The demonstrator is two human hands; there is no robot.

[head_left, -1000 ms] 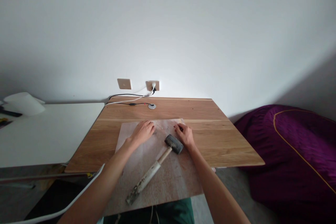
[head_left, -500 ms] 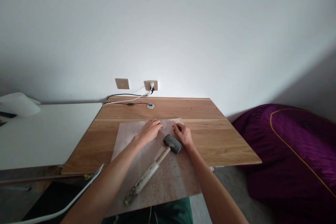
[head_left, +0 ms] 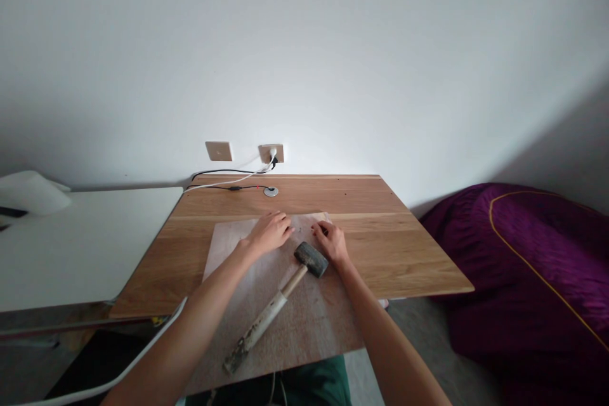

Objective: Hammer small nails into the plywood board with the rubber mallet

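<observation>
My left hand [head_left: 272, 231] rests low over the upper part of a thin wooden board [head_left: 280, 342]. Its fingers are bent together, and anything under or between them is hidden. Across a short gap, my right hand [head_left: 332, 244] lies near the board's upper right corner with thumb and fingertips brought together; whatever they pinch is too small to make out. Tiny dark specks [head_left: 300, 229] show on the board between the hands. A rubber mallet [head_left: 311, 260] lies diagonally on the board, its black head close to my right hand and its worn handle pointing toward me. Neither hand touches the handle.
The board lies on a wooden desk [head_left: 394, 254] and overhangs its front edge above my lap. Cables [head_left: 223, 181] run along the back to a wall socket [head_left: 278, 153]. A white table [head_left: 95, 247] adjoins at left; a purple beanbag [head_left: 523, 279] stands at right.
The view has shifted very slightly. My left hand's fingers and wrist have moved a little; my right hand keeps its pinched pose. The mallet and board stay in place.
</observation>
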